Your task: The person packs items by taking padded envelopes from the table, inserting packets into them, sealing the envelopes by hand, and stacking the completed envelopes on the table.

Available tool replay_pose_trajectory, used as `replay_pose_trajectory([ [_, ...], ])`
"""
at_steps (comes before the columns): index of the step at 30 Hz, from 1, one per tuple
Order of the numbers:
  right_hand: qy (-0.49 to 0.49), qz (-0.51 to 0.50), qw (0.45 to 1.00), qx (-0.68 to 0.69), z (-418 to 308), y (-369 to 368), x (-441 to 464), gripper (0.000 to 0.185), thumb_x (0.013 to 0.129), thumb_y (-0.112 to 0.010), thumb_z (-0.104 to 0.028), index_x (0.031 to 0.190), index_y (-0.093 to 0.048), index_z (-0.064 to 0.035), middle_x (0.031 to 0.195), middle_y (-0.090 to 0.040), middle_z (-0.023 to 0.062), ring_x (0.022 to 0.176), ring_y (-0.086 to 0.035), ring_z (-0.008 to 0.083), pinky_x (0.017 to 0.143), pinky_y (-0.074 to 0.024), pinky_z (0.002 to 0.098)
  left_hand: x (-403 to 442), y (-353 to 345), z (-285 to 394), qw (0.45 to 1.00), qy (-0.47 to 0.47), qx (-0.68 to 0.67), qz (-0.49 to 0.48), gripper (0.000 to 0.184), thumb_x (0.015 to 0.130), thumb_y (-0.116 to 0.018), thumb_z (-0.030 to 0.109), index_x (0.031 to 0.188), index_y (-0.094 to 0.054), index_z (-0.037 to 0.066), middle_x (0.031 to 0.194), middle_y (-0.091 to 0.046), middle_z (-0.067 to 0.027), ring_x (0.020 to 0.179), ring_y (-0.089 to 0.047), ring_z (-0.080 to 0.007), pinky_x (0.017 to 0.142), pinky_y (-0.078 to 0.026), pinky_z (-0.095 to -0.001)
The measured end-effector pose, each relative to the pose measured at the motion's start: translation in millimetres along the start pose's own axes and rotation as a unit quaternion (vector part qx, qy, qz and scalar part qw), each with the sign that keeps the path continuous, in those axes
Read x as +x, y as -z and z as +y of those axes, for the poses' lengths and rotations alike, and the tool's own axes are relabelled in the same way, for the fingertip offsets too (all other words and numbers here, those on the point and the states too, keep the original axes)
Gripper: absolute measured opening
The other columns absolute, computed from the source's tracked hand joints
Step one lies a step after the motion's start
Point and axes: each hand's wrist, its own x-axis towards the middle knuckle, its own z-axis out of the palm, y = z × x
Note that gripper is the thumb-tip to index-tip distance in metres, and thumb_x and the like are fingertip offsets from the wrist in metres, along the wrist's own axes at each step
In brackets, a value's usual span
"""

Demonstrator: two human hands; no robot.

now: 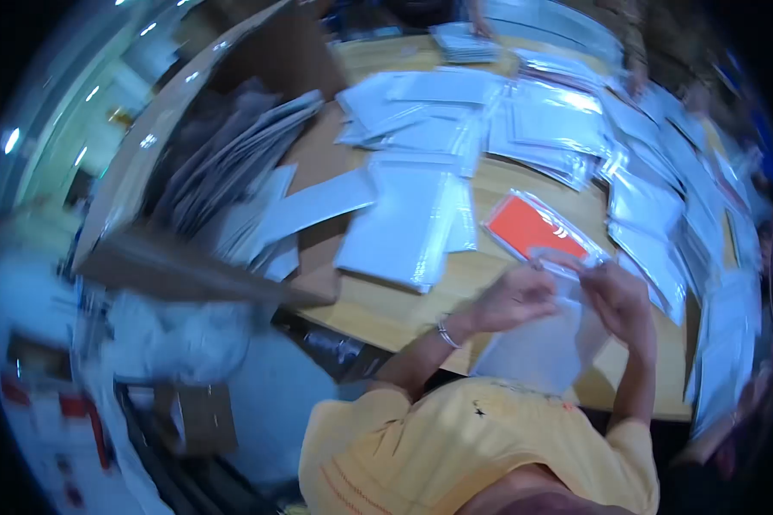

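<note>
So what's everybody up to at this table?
Someone in a yellow top has their left hand and right hand at the upper edge of a translucent sleeve. Just beyond lies a clear packet with an orange panel. Overlapping pale packets cover much of the wooden table, and an open cardboard box on the left holds more. Other people's hands show around the far and right sides, too blurred to read.
</note>
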Motion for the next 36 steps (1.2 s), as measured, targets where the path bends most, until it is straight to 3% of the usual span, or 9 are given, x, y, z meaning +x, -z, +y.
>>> replay_pose_trajectory([
  [3,0.004,-0.067,0.998,-0.005,-29.7,-11.2,2.3,0.02,0.073,-0.058,0.002,0.093,-0.062,0.0016,0.094,-0.062,0.0096,0.071,-0.057,0.0255,0.064,-0.0442,0.0301,-4.2,-3.0,-14.6,0.991,-0.117,0.024,0.057,0.017,0.072,-0.069,-0.002,0.079,-0.055,0.004,0.127,-0.053,-0.0089,0.094,-0.052,-0.0176,0.077,-0.042,-0.0281],
  [11,-0.022,-0.126,0.977,0.173,-19.9,-1.6,3.0,0.024,0.073,-0.055,-0.003,0.095,-0.063,0.0043,0.094,-0.062,0.0119,0.074,-0.055,0.0267,0.065,-0.0441,0.0321,-14.2,-15.9,-12.9,0.99,-0.041,0.067,0.114,0.024,0.071,-0.07,-0.002,0.091,-0.058,0.004,0.127,-0.052,-0.0092,0.105,-0.053,-0.0171,0.08,-0.044,-0.0265],
  [16,0.025,-0.058,0.978,0.197,-8.0,-21.0,1.3,0.018,0.074,-0.057,-0.004,0.09,-0.06,0.0028,0.083,-0.059,0.0117,0.068,-0.052,0.0235,0.062,-0.042,0.0314,-15.0,-16.6,-15.6,0.962,0.044,-0.025,0.268,0.034,0.072,-0.069,0.003,0.104,-0.057,0.004,0.115,-0.059,-0.011,0.085,-0.056,-0.0174,0.07,-0.045,-0.0292],
  [20,0.008,0.037,0.997,-0.074,-24.9,-32.5,18.5,0.008,0.076,-0.057,-0.004,0.083,-0.055,0.0006,0.072,-0.054,0.0091,0.06,-0.046,0.0199,0.057,-0.0389,0.03,-16.0,-16.8,-23.9,0.981,0.11,0.077,0.138,0.042,0.075,-0.068,0.009,0.114,-0.053,0.002,0.096,-0.064,-0.0124,0.07,-0.055,-0.0185,0.062,-0.044,-0.0319],
  [26,0.058,0.011,0.982,-0.178,-7.5,-45.7,46.9,0.009,0.078,-0.058,-0.004,0.078,-0.05,-0.0011,0.066,-0.047,0.0061,0.056,-0.042,0.0172,0.052,-0.0359,0.029,-14.4,-25.8,-19.3,0.98,0.037,0.1,0.17,0.042,0.078,-0.065,0.012,0.116,-0.05,0.001,0.084,-0.064,-0.0132,0.065,-0.055,-0.0199,0.061,-0.043,-0.0331],
  [30,-0.036,0.113,0.992,-0.04,14.6,-40.0,34.1,0.008,0.08,-0.058,-0.003,0.079,-0.051,-0.0017,0.068,-0.047,0.003,0.054,-0.041,0.0148,0.05,-0.0356,0.0278,-16.2,-20.5,-9.8,0.97,0.146,0.131,0.146,0.043,0.078,-0.065,0.011,0.117,-0.051,0.002,0.089,-0.064,-0.0134,0.07,-0.057,-0.0204,0.065,-0.045,-0.0323],
  [33,-0.11,0.214,0.964,0.111,40.5,2.5,-2.0,0.007,0.081,-0.06,-0.004,0.08,-0.053,-0.0023,0.066,-0.046,0.0011,0.05,-0.038,0.0112,0.045,-0.0334,0.0249,-17.2,-20.0,-22.8,0.977,0.108,0.107,0.153,0.046,0.078,-0.067,0.011,0.12,-0.051,0.002,0.094,-0.064,-0.0117,0.075,-0.058,-0.0183,0.07,-0.047,-0.0305],
  [35,-0.237,0.397,0.81,0.36,51.4,48.6,-62.6,0.002,0.082,-0.058,-0.003,0.081,-0.056,-0.0011,0.06,-0.046,0.0005,0.044,-0.034,0.0087,0.039,-0.0291,0.0201,-19.6,-13.3,-23.7,0.975,0.088,0.065,0.195,0.046,0.077,-0.069,0.011,0.119,-0.054,0.002,0.101,-0.064,-0.0093,0.081,-0.058,-0.0151,0.075,-0.048,-0.0282],
  [36,-0.27,0.388,0.802,0.365,48.9,66.0,-96.4,0.003,0.081,-0.058,-0.002,0.079,-0.057,-0.0005,0.058,-0.046,0.0011,0.042,-0.034,0.0084,0.038,-0.028,0.019,-23.4,-3.8,-45.6,0.974,0.136,0.057,0.174,0.039,0.076,-0.071,0.011,0.112,-0.06,0.003,0.098,-0.065,-0.0061,0.078,-0.058,-0.0115,0.072,-0.048,-0.0256],
])
